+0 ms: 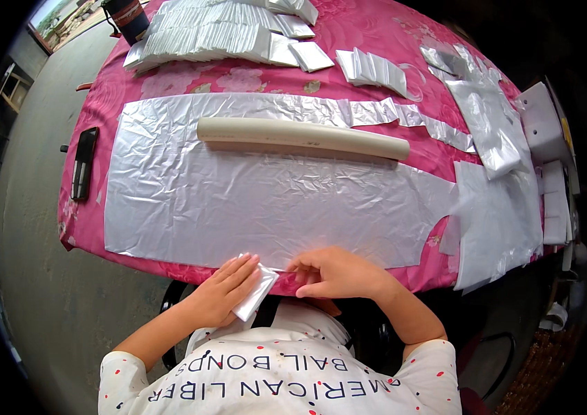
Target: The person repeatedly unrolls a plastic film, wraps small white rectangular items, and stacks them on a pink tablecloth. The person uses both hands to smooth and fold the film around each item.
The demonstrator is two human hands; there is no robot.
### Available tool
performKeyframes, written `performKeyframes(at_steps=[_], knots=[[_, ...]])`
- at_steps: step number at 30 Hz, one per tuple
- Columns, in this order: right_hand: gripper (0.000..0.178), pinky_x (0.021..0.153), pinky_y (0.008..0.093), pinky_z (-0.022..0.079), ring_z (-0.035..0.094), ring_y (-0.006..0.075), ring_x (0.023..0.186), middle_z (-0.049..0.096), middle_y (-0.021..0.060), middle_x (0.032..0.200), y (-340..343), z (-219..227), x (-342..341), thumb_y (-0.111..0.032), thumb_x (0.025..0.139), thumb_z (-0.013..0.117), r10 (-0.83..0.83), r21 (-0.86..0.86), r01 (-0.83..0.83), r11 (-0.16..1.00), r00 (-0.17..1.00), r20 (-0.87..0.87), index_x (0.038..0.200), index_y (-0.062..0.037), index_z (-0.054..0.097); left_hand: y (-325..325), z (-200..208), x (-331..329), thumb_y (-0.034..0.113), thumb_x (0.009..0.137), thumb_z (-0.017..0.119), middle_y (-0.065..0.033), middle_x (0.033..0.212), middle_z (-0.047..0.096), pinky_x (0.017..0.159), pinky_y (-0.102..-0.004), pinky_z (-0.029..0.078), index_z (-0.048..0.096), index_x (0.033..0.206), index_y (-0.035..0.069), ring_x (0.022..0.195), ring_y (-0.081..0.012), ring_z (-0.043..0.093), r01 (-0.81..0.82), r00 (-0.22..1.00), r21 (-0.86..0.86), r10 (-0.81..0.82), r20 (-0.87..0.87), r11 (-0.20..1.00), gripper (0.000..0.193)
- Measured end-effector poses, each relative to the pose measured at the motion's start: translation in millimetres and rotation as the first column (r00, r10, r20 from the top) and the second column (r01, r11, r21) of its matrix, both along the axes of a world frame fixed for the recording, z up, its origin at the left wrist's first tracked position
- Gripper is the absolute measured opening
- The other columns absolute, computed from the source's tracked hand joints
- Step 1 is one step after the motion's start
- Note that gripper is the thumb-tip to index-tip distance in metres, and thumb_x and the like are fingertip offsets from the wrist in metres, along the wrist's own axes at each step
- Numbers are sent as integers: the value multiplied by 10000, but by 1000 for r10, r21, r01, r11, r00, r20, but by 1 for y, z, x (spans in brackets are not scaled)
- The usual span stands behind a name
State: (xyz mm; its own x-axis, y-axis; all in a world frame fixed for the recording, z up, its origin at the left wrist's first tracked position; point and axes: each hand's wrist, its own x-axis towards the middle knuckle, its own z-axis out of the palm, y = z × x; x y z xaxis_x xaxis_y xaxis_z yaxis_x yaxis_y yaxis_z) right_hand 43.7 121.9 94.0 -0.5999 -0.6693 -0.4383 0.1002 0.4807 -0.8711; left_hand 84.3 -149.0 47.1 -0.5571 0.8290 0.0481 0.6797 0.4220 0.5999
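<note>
A folded silvery-white plastic packet (257,293) lies under my left hand (227,290) at the near edge of the table. The fingers of that hand are closed together over it, pressing or holding it flat. Just to the right is my right hand (338,273), bent at the wrist, its fingers loosely curved and the thumb apart; I see nothing in it. Its fingertips are by the near edge of a large silvery plastic sheet (252,207) spread on the table. A pale grey tube (304,137) rests across the sheet.
Rows of folded packets (203,43) fill the far left of the pink floral tablecloth (238,79), with a smaller group (371,69) to their right. A black phone-like object (84,164) lies at the left edge. Clear plastic bags (494,228) and white boxes (546,124) are at right.
</note>
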Motion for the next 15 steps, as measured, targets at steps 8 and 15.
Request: performKeyframes(at_steps=[8, 15], knots=[[230, 801, 314, 427, 536, 209, 917, 602, 55, 897, -19, -10, -11, -82, 742, 672, -108, -346, -7, 938, 944, -311, 971, -73, 655, 30, 11, -11, 128, 840, 543, -267, 1472, 39, 1081, -441, 160, 251, 1415, 66, 1370, -392, 110, -181, 928, 519, -29, 371, 836, 648], [133, 698, 322, 438, 564, 231, 772, 609, 64, 817, 56, -1, -90, -15, 717, 677, -592, -418, 426, 803, 486, -642, 843, -57, 662, 36, 16, -32, 95, 770, 587, -257, 1436, 208, 1057, -428, 261, 282, 1362, -14, 1317, -380, 273, -398, 910, 452, 283, 302, 799, 675]])
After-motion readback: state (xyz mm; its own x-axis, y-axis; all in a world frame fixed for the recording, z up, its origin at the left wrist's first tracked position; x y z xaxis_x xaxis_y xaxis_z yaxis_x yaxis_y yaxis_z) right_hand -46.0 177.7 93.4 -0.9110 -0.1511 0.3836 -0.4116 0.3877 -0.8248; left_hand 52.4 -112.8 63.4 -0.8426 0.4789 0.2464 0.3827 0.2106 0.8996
